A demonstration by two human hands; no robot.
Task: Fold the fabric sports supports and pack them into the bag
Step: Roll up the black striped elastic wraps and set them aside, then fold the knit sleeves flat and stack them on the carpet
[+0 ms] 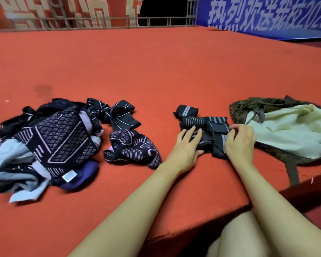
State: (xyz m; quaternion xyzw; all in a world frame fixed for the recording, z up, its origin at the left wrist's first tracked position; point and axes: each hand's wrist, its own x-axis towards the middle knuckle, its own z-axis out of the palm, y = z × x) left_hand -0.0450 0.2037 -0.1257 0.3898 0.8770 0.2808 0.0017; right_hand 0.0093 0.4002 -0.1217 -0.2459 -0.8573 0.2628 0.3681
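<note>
Left hand [188,145] and right hand [239,140] pressing grey striped support [209,127], open bag [289,130] beside

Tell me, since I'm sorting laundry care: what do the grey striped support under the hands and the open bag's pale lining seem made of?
The grey striped support looks like stretchy knitted fabric, matte, with woven-in pale stripes. The pale yellow-green lining of the mottled olive-brown bag looks like thin smooth woven cloth, softly creased; fibre unclear.

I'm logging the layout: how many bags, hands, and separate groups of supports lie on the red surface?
Bag: 1
Hands: 2, left hand and right hand
Support groups: 3, heap, loose patterned supports, dark striped support
Total: 6
</note>
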